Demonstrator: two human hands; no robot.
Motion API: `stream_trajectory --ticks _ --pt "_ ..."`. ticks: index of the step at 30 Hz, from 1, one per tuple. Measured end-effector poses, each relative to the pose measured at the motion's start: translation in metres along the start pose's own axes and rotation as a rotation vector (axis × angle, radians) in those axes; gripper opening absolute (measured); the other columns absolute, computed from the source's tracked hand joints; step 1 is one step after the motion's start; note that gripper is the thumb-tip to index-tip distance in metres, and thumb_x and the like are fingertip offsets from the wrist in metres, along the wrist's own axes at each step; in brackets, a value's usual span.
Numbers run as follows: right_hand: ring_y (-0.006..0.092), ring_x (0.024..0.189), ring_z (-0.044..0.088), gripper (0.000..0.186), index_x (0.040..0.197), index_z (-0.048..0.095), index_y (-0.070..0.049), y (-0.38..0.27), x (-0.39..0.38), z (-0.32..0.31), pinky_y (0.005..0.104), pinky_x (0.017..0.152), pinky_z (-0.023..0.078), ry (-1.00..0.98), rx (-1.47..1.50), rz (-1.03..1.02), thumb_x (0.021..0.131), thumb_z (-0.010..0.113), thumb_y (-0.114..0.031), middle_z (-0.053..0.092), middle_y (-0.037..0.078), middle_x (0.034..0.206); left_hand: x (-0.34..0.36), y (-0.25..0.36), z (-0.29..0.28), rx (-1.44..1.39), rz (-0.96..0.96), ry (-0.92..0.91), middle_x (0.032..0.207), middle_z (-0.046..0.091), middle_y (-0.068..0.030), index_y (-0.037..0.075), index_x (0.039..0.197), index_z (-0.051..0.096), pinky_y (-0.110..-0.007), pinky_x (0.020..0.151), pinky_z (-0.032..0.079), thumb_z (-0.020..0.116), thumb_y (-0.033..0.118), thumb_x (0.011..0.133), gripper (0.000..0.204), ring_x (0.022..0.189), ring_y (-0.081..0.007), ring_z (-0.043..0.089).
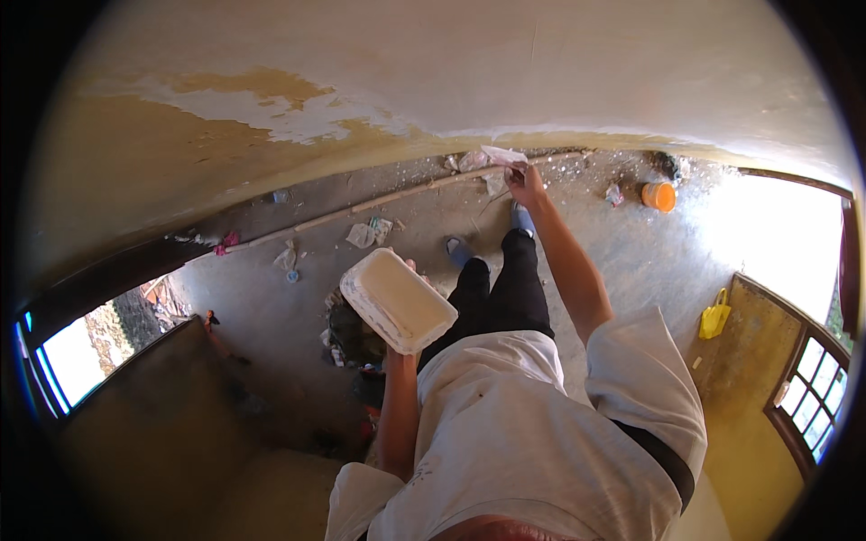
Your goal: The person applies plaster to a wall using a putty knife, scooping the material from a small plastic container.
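My left hand (411, 265) supports a white plastic tray (363, 311) from below, with fingertips showing past its far edge. A smooth cream-coloured layer covers the inside of the tray. My right arm reaches forward to the wall, and my right hand (526, 185) is closed around a pale, flat, blade-like piece (503, 155). That piece lies close to the bottom of the wall (487, 81); whether it touches the surface I cannot tell. On the wall's left part, the paint is patchy, with tan and white areas.
A long pole (388, 198) lies on the floor along the wall. Crumpled plastic bags (361, 235) and white flakes are scattered about. An orange bucket (659, 197) sits at the right, and a yellow bag (715, 315) hangs on a partition. Dark clutter (347, 329) lies behind the tray.
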State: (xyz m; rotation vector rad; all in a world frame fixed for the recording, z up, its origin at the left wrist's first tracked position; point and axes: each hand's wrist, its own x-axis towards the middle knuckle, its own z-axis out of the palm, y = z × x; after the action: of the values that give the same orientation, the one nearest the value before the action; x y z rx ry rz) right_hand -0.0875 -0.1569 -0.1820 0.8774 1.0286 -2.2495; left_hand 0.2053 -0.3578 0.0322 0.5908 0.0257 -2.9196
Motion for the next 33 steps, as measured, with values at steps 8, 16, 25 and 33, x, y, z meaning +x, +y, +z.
stream_trajectory --ticks 8,16,25,33 --pt "0.0115 0.059 0.043 0.014 0.078 0.055 -0.005 -0.035 0.089 0.045 0.0271 0.057 0.041 0.003 0.232 -0.163 0.089 0.049 0.001 0.046 0.001 0.067 -0.021 -0.007 -0.036 -0.013 0.037 0.224 0.147 0.047 -0.0110 0.030 0.154 0.031 -0.053 0.108 0.035 0.057 0.054 0.092 0.071 0.123 -0.0343 0.052" --pt "0.0150 0.079 0.054 0.017 0.103 0.061 -0.007 0.019 0.047 -0.023 0.0299 0.068 0.046 0.097 0.036 -0.043 0.093 0.046 -0.006 0.059 0.005 0.092 -0.016 -0.021 -0.024 -0.074 -0.004 0.129 0.145 0.048 -0.0126 0.030 0.155 0.028 -0.054 0.107 0.037 0.058 0.053 0.092 0.073 0.123 -0.0358 0.052" --pt "0.0156 0.084 0.062 0.024 0.113 0.059 -0.011 0.006 0.058 0.029 0.0292 0.071 0.043 0.024 -0.243 0.000 0.103 0.044 -0.028 0.070 0.005 0.102 -0.028 -0.011 -0.046 -0.018 0.047 0.298 0.143 0.051 -0.0113 0.031 0.154 0.031 -0.053 0.105 0.038 0.051 0.054 0.095 0.067 0.119 -0.0329 0.054" --pt "0.0179 0.101 0.063 0.032 0.114 0.062 -0.004 -0.028 0.004 0.060 0.0301 0.079 0.043 -0.343 -0.187 -0.041 0.098 0.036 -0.012 0.070 0.010 0.111 -0.015 -0.012 -0.022 -0.093 -0.003 0.075 0.143 0.050 -0.0103 0.025 0.150 0.040 -0.051 0.102 0.040 0.059 0.054 0.090 0.068 0.118 -0.0321 0.052"
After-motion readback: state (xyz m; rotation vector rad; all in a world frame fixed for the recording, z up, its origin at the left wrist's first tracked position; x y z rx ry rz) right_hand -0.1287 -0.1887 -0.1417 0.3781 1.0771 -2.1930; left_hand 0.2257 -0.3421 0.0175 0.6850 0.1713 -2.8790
